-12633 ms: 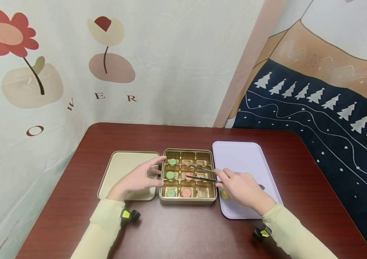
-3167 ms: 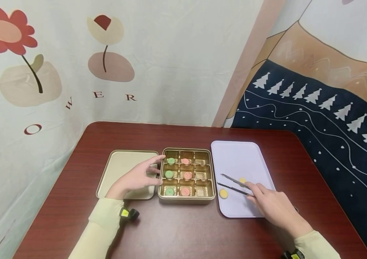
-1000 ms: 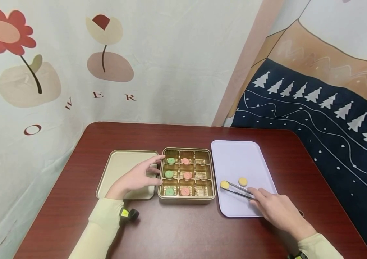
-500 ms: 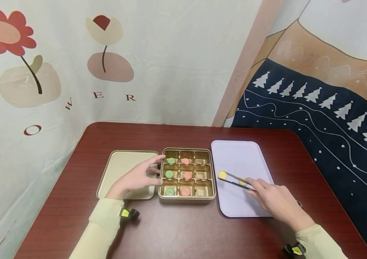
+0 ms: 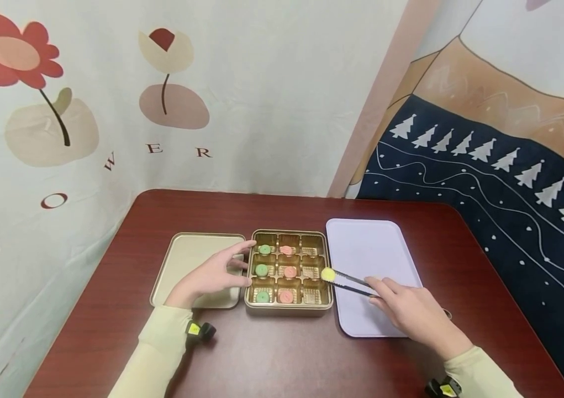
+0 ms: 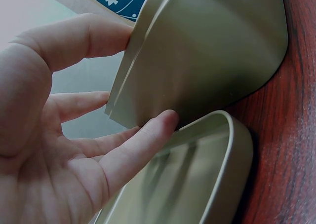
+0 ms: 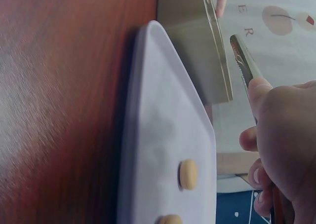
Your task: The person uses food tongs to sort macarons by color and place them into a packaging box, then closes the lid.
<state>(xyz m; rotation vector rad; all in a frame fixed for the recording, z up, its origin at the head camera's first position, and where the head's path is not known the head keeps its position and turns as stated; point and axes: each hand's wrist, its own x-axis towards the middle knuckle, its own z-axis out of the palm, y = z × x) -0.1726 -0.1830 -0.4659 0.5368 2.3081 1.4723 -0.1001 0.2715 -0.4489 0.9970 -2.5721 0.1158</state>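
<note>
Head view, centre frame: right hand pinching tongs, yellow sweet clamped at tips over tin's right edge. Left hand relaxed, fingers straight, touching tin's left wall.

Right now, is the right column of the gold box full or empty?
Empty: in the gold box, the three right compartments show only bare liner. The yellow piece is held in the tongs above its right edge, not placed.
</note>
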